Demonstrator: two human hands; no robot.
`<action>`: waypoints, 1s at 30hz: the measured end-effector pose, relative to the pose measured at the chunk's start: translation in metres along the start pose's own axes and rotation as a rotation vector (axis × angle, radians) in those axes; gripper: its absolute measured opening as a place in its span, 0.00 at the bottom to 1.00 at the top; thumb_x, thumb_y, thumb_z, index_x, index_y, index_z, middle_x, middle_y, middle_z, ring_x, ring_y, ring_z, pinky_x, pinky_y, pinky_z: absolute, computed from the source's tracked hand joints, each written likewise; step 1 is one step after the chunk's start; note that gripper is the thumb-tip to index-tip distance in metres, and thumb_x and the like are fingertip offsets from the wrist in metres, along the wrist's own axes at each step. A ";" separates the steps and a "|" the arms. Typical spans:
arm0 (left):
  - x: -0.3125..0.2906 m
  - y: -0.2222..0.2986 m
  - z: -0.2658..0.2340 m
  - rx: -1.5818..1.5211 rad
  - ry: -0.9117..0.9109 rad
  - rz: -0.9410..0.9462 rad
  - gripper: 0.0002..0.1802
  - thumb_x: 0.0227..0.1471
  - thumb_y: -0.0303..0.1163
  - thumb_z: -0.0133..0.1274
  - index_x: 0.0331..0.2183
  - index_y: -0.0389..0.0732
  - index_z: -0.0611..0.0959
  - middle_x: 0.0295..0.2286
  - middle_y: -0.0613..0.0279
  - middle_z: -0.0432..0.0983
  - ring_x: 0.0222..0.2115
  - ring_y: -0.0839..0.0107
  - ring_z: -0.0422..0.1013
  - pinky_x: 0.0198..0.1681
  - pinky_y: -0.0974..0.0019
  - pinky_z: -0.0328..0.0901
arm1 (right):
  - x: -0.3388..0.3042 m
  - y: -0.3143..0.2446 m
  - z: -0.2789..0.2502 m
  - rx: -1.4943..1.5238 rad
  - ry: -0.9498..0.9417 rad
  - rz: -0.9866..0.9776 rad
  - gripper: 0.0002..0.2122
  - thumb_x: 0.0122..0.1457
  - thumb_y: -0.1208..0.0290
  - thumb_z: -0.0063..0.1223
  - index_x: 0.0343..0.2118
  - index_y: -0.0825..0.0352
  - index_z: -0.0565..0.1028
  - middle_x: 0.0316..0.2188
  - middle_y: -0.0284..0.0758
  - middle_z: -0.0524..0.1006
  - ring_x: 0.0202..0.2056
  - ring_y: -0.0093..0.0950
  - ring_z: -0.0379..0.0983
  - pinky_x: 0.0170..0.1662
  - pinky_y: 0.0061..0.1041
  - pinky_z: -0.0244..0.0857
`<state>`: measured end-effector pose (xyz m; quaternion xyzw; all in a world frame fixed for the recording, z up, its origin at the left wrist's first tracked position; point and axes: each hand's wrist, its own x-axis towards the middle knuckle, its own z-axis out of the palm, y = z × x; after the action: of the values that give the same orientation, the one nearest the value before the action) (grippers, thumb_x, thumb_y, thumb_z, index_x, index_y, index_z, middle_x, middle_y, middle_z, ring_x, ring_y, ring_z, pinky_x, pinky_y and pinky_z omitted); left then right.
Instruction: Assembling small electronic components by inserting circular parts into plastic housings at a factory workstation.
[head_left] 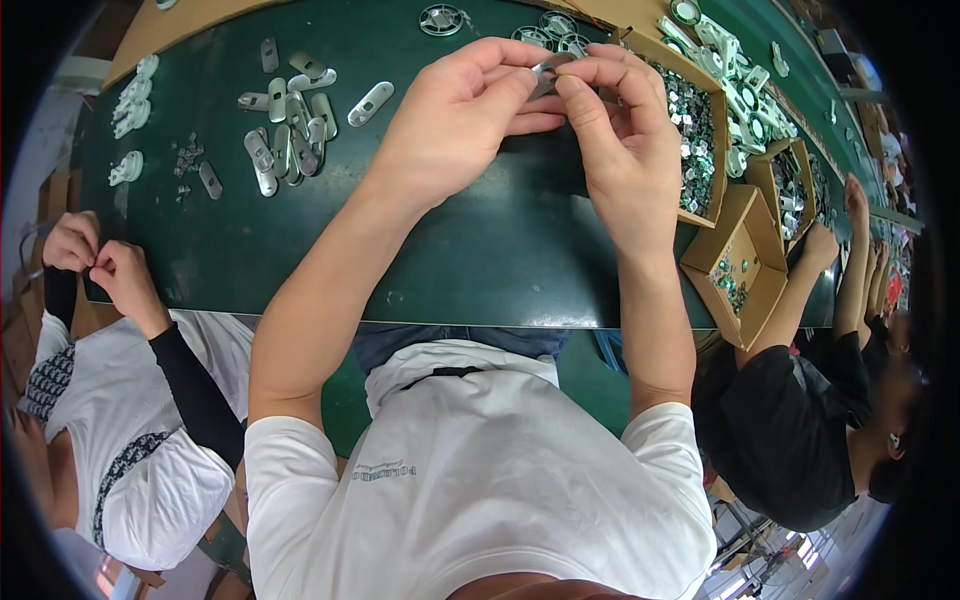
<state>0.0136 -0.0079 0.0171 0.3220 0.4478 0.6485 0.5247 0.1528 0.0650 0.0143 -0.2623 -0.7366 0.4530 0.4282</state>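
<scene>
Above the far half of the green table, my left hand [465, 115] and my right hand [630, 130] meet. Between their fingertips is a small silver-grey metal piece [543, 78], mostly covered by the fingers; it resembles the oblong plates on the table. Both hands pinch it, the left from its left side, the right thumb and forefinger from the other. Left of my hands lies a loose pile of oblong metal plates with holes [293, 130]. One such plate [371, 103] lies apart, nearest my left wrist. Round spoked parts [555, 32] sit just beyond my fingers.
A cardboard box of small green and silver parts [697, 150] stands right of my right hand, with a smaller cardboard box [745, 265] nearer. White plastic parts [745, 90] are heaped behind. Tiny grey pieces [187, 155] lie far left. Co-workers' hands [105, 262] work at both sides.
</scene>
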 end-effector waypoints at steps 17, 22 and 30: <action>-0.001 0.006 -0.005 -0.125 -0.133 0.006 0.18 0.63 0.24 0.42 0.52 0.29 0.71 0.47 0.50 0.75 0.48 0.61 0.74 0.54 0.58 0.70 | 0.001 -0.005 0.009 0.278 0.021 0.114 0.16 0.63 0.80 0.51 0.53 0.70 0.65 0.45 0.35 0.73 0.44 0.21 0.71 0.47 0.19 0.65; 0.003 0.001 -0.009 -0.129 -0.098 0.007 0.13 0.62 0.27 0.48 0.47 0.31 0.75 0.41 0.56 0.77 0.44 0.66 0.75 0.49 0.62 0.73 | 0.007 -0.010 0.010 0.426 -0.015 0.294 0.18 0.62 0.77 0.53 0.53 0.70 0.64 0.41 0.39 0.75 0.40 0.21 0.73 0.44 0.19 0.67; 0.014 0.000 -0.026 0.019 0.089 0.073 0.12 0.60 0.27 0.49 0.44 0.28 0.75 0.39 0.50 0.79 0.39 0.66 0.78 0.44 0.67 0.74 | 0.101 -0.014 0.029 -0.285 -0.276 0.055 0.17 0.61 0.66 0.54 0.50 0.69 0.74 0.42 0.40 0.79 0.45 0.29 0.76 0.49 0.27 0.68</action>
<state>-0.0126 -0.0003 0.0064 0.3140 0.4646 0.6767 0.4771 0.0779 0.1240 0.0603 -0.2758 -0.8376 0.3873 0.2690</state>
